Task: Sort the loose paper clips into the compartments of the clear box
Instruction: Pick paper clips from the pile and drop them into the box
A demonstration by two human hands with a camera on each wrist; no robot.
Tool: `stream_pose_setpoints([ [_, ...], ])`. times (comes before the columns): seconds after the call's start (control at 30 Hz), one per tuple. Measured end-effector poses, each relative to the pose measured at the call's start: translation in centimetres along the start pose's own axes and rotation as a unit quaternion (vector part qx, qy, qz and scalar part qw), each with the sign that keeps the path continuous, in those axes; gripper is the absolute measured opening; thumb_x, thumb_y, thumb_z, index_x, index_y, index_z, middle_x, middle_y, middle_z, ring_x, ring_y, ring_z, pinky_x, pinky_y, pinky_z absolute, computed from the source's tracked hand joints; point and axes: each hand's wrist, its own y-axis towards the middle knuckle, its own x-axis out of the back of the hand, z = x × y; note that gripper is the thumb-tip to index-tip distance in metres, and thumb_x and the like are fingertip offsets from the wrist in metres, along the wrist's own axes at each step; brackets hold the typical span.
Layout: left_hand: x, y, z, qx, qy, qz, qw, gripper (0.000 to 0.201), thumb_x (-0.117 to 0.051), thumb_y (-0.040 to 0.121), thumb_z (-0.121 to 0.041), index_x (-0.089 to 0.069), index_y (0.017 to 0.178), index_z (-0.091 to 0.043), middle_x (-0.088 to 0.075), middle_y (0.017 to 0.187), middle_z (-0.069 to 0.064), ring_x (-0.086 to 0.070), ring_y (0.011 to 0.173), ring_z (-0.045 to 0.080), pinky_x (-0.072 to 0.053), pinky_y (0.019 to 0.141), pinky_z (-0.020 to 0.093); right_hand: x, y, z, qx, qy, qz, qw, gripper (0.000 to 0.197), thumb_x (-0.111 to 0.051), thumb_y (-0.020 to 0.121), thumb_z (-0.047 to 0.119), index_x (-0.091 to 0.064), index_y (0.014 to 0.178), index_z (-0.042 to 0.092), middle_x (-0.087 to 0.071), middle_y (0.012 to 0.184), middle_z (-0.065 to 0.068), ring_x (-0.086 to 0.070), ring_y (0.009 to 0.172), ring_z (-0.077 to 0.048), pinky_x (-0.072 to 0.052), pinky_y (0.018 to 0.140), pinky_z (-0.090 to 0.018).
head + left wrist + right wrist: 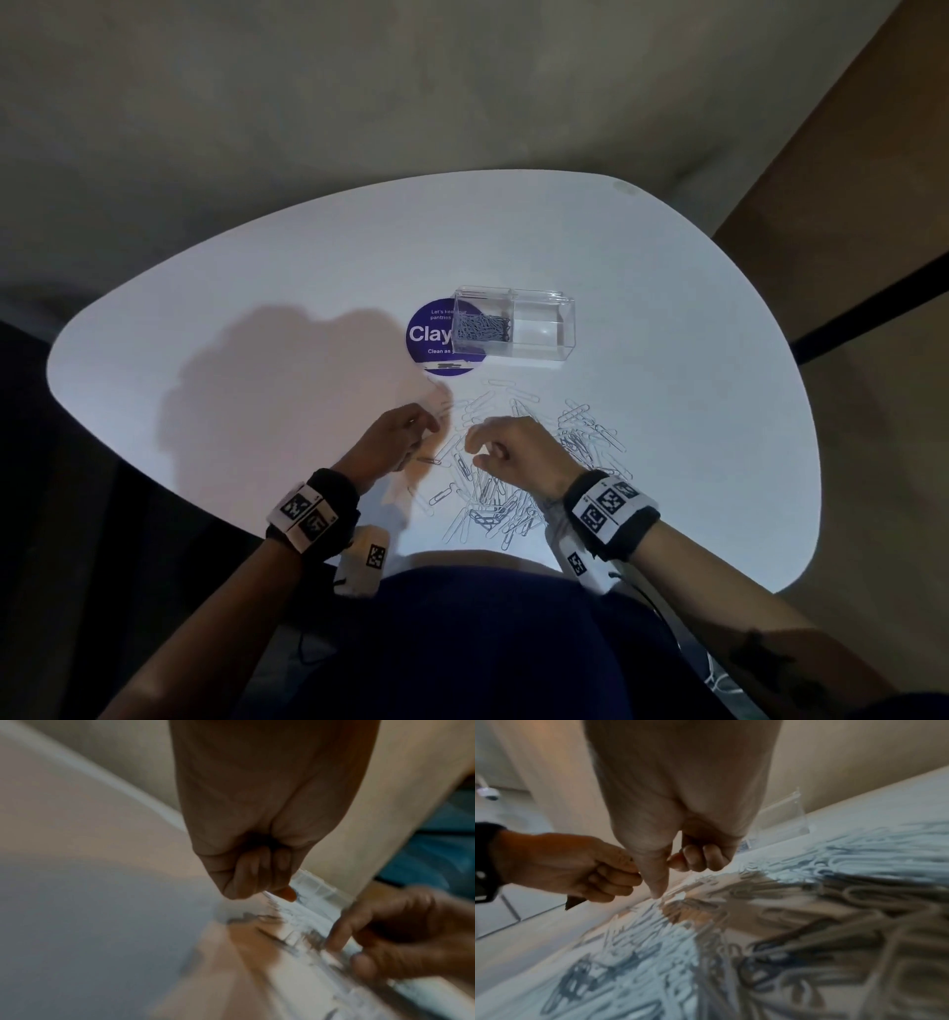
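1. Head view: a person's left hand [398, 437] and right hand [513, 446] hover close together over the near part of a white table [205, 329], fingers curled downward. Loose paper clips [493, 493] lie scattered under and to the right of the hands. Whether either hand pinches a clip cannot be told here. Farther back stands the clear box [515, 329], partly over a round purple sticker [429, 334]; its left compartment holds a heap of clips, its right compartment looks bare.

2. Left wrist view: blurred. The left hand's fingers [259, 874] are curled into the palm; what they hold is unclear. The right hand [401, 933] reaches in with its fingertips at the clips.

3. Right wrist view: the right thumb points down at the pile, the other fingers [700, 858] tucked in. The box is half hidden behind the hand.
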Motion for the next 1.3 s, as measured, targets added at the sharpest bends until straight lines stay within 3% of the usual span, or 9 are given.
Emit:
stream_pose_setpoints([
  [0.1,0.1,-0.2,0.3,-0.040,0.139,-0.048,0.988,0.023,-0.044,0.099,-0.013,-0.064,0.088,-0.017,-0.056,0.069,-0.008,-0.048,0.061,0.009,-0.037,0.061,0.026,-0.7,0.6,0.3,0.024,-0.078,0.025,0.996,0.016,-0.067,0.093,0.022,-0.072,0.108,0.022,-0.071,0.103,0.001,-0.067,0.096,-0.019,-0.055,0.086,-0.042],
  [0.17,0.3,-0.3,0.6,-0.051,0.216,-0.061,0.973,0.013,-0.054,0.096,-0.023,-0.063,0.087,-0.021,-0.064,0.075,-0.004,-0.054,0.067,0.010,-0.041,0.068,0.028,-0.9,0.7,0.2,0.049,-0.114,0.039,0.991,0.019,-0.064,0.094,0.020,-0.074,0.110,0.022,-0.071,0.112,-0.002,-0.066,0.111,-0.027,-0.057,0.081,-0.043],
  [0.37,0.3,-0.6,1.6,-0.097,0.341,-0.047,0.934,0.009,-0.066,0.086,-0.022,-0.063,0.091,-0.028,-0.064,0.065,-0.002,-0.054,0.057,0.011,-0.039,0.058,0.023,-0.1,0.4,-0.7,0.060,-0.161,-0.023,0.985,0.013,-0.060,0.093,0.019,-0.072,0.093,0.017,-0.063,0.094,0.001,-0.062,0.073,-0.020,-0.056,0.058,-0.040],
  [0.57,0.3,-1.0,1.9,-0.129,0.405,-0.062,0.903,0.011,-0.070,0.082,-0.033,-0.065,0.092,-0.033,-0.064,0.072,-0.013,-0.056,0.066,0.008,-0.036,0.064,0.024,0.3,0.0,-1.0,0.016,-0.161,-0.116,0.980,0.011,-0.065,0.087,0.015,-0.076,0.090,0.018,-0.070,0.095,-0.001,-0.070,0.080,-0.024,-0.059,0.058,-0.037],
  [0.77,0.3,-1.3,1.4,-0.160,0.426,-0.056,0.889,0.005,-0.067,0.086,-0.032,-0.065,0.089,-0.029,-0.048,0.062,-0.014,-0.046,0.060,0.007,-0.031,0.064,0.024,0.2,0.2,-0.3,0.078,-0.159,-0.012,0.984,0.025,-0.063,0.088,0.008,-0.076,0.107,0.018,-0.070,0.108,-0.002,-0.068,0.105,-0.025,-0.059,0.069,-0.039],
  [0.9,0.2,-1.1,1.6,-0.156,0.394,-0.071,0.903,0.009,-0.060,0.088,-0.022,-0.068,0.084,-0.024,-0.049,0.053,-0.016,-0.045,0.051,0.001,-0.031,0.056,0.021,0.3,0.6,-0.4,0.075,-0.182,0.006,0.980,0.023,-0.064,0.084,0.005,-0.076,0.100,0.017,-0.067,0.102,-0.001,-0.067,0.096,-0.024,-0.057,0.066,-0.039],
  [1.0,0.1,-1.1,1.7,-0.159,0.390,-0.069,0.904,0.005,-0.062,0.088,-0.027,-0.064,0.084,-0.026,-0.049,0.053,-0.017,-0.046,0.052,0.000,-0.031,0.056,0.022,0.7,0.9,-0.9,0.064,-0.198,0.027,0.978,0.009,-0.066,0.085,0.011,-0.071,0.084,0.018,-0.061,0.094,0.001,-0.062,0.084,-0.021,-0.053,0.062,-0.038],
  [1.1,0.1,-1.2,1.8,-0.157,0.408,-0.049,0.898,0.010,-0.066,0.085,-0.037,-0.063,0.088,-0.028,-0.050,0.059,-0.015,-0.049,0.060,0.005,-0.033,0.061,0.024,0.6,1.1,-1.6,0.052,-0.212,0.028,0.975,0.019,-0.064,0.087,0.013,-0.054,0.073,0.021,-0.058,0.091,0.004,-0.058,0.079,-0.018,-0.042,0.057,-0.030],
  [1.3,0.1,-1.0,2.4,-0.173,0.398,-0.065,0.899,0.013,-0.065,0.087,-0.034,-0.062,0.079,-0.023,-0.051,0.055,-0.014,-0.050,0.055,0.006,-0.036,0.059,0.024,0.6,0.9,-1.8,0.034,-0.225,0.026,0.973,0.013,-0.047,0.094,0.019,-0.044,0.082,0.024,-0.056,0.096,0.004,-0.055,0.087,-0.016,-0.042,0.059,-0.030],
])
